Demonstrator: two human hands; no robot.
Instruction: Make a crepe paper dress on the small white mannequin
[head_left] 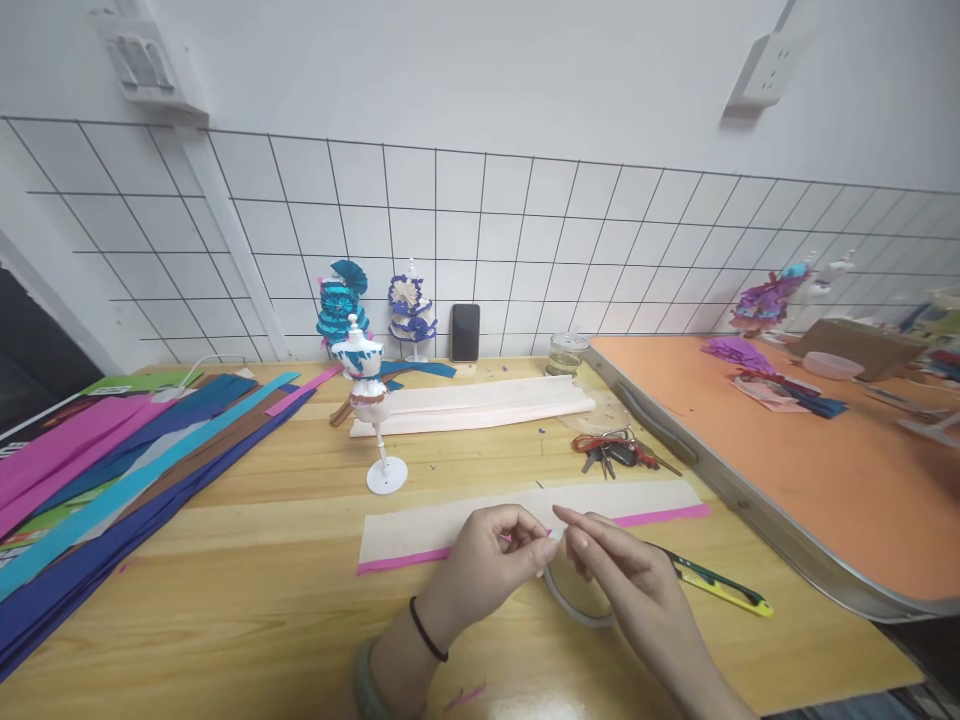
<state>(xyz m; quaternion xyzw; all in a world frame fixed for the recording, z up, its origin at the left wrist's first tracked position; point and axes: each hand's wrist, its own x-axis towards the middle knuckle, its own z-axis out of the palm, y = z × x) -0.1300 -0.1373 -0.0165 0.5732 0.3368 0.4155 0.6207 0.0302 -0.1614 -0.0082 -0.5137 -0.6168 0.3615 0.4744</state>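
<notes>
Partway along, judging by the long, cream-coloured paper strip (427, 530) lying across lower centre of the frame, with straight pink edging (664, 515) seemingly done. Left to finish, probably: the white plastic dress form (370, 412) left of centre, only partly covered in blue and brown. Pinched nearly closed in the left grip (495, 550), seemingly on a small whitish scrap (555, 536). With fingers loosely bent in the right grip (630, 575), cannot tell whether also holding it.

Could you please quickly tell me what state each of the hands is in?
Left hand: closed in a pinch, apparently on a small whitish piece.
Right hand: partly curled beside it; whether it grips anything cannot be told.
</notes>
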